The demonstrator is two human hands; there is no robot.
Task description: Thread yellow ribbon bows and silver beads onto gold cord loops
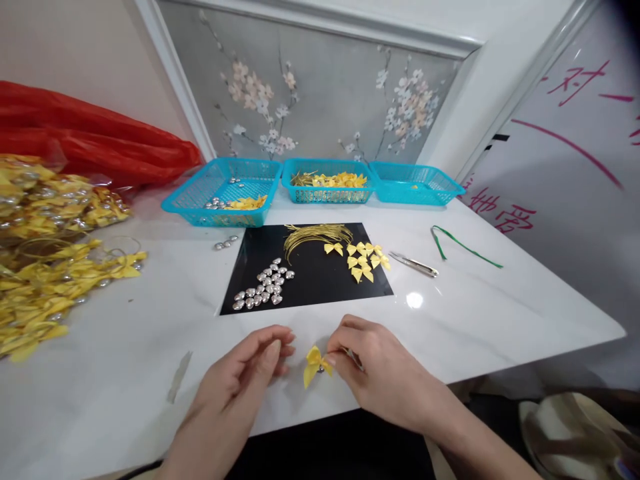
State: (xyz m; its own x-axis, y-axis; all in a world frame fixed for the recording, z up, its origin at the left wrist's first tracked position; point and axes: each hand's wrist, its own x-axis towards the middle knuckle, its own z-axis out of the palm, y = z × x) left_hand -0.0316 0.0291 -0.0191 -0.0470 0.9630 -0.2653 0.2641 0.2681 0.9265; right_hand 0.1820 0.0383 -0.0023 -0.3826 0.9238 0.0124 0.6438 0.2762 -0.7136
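My right hand pinches a yellow ribbon bow at its right side, just above the table near the front edge. A small silver bead shows under the bow's knot, and part of a thin gold cord appears among the fingers. To the left of the bow, my left hand is half curled with nothing visible in it, apart from the bow. Beyond both hands lies a black mat bearing silver heart-shaped beads, gold cords and several yellow bows.
Blue baskets line the back, the left two holding bows and beads. Thread snips and a green ribbon lie right. A heap of finished bow pieces and red plastic fill the left.
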